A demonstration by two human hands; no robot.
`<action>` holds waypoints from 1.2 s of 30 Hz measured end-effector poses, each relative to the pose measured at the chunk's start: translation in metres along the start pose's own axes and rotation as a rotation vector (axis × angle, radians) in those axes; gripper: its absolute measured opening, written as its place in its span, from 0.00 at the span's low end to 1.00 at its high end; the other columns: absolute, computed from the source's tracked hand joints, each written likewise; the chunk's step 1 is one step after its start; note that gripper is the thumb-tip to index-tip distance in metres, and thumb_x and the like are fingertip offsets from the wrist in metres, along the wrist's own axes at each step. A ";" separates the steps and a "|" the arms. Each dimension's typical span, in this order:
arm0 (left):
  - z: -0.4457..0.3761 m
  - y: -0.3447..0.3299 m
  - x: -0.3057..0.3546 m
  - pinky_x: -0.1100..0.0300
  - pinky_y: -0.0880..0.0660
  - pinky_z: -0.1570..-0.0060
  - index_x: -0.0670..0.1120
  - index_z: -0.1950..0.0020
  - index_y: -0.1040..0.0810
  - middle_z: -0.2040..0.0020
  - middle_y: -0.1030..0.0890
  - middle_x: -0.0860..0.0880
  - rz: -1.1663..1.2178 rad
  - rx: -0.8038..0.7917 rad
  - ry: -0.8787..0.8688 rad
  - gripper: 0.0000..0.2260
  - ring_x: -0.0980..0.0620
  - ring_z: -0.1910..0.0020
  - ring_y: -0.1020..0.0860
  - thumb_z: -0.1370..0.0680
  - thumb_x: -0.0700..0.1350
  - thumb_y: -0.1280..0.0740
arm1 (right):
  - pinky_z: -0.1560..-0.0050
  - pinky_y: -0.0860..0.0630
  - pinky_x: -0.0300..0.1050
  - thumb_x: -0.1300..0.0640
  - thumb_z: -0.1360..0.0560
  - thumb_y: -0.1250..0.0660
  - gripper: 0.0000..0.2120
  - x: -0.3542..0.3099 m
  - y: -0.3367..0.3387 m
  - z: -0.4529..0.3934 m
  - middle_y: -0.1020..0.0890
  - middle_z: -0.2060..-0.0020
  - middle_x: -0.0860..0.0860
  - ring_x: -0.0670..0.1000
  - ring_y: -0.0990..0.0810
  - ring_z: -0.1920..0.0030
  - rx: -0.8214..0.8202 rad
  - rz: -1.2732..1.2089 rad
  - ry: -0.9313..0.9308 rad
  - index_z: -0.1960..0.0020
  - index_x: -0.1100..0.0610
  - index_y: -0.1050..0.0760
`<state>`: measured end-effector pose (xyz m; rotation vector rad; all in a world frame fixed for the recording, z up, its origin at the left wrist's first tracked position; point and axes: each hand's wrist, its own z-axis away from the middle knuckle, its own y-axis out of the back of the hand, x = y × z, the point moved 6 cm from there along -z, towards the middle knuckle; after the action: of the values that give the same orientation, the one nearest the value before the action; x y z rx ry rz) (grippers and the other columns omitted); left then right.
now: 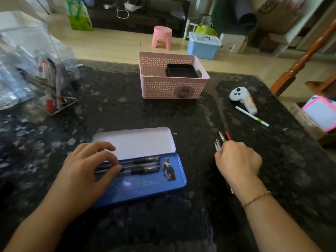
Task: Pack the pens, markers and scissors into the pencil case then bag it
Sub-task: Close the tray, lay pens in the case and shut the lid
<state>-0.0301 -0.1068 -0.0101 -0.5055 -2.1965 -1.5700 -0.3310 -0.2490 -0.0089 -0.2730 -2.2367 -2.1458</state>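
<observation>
Open pencil case (145, 179) on the dark table (127, 110), lid folded back, between the two hands. The left hand (87, 171) rests on the case's left end, fingers curled, thumb and fingertips touching the black pens (143, 163) lying inside. The right hand (238, 160), just right of the case, is closed around a bundle of pens (222, 140) whose tips stick out above the knuckles. A white marker (251, 116) and a controller (243, 99) lie beyond the right hand; a pink basket (172, 86) stands beyond both.
</observation>
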 end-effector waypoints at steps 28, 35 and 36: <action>0.002 0.028 -0.002 0.55 0.20 0.59 0.51 0.58 0.18 0.63 0.15 0.51 0.691 0.141 0.236 0.03 0.52 0.63 0.17 0.30 0.45 0.26 | 0.59 0.21 0.38 0.59 0.41 0.24 0.10 -0.103 0.060 0.075 0.14 0.64 0.50 0.47 0.17 0.63 -0.450 -1.722 0.551 0.59 0.52 0.16; 0.002 0.005 0.034 0.65 0.24 0.53 0.50 0.53 0.17 0.57 0.15 0.55 0.492 -0.178 0.035 0.07 0.61 0.56 0.18 0.30 0.44 0.25 | 0.50 0.27 0.33 0.62 0.23 0.37 0.09 -0.135 0.061 0.116 0.19 0.55 0.49 0.44 0.21 0.51 -0.043 -1.268 0.933 0.47 0.59 0.20; 0.003 0.010 0.025 0.65 0.23 0.55 0.51 0.53 0.18 0.58 0.16 0.54 0.502 -0.151 0.080 0.07 0.60 0.57 0.18 0.30 0.45 0.25 | 0.51 0.28 0.32 0.63 0.23 0.38 0.10 -0.133 0.054 0.114 0.20 0.55 0.49 0.43 0.22 0.52 -0.034 -1.204 0.924 0.45 0.58 0.21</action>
<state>-0.0471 -0.0993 0.0098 -0.9371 -1.7189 -1.4479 -0.1809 -0.1482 0.0200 2.0252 -1.8114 -1.8248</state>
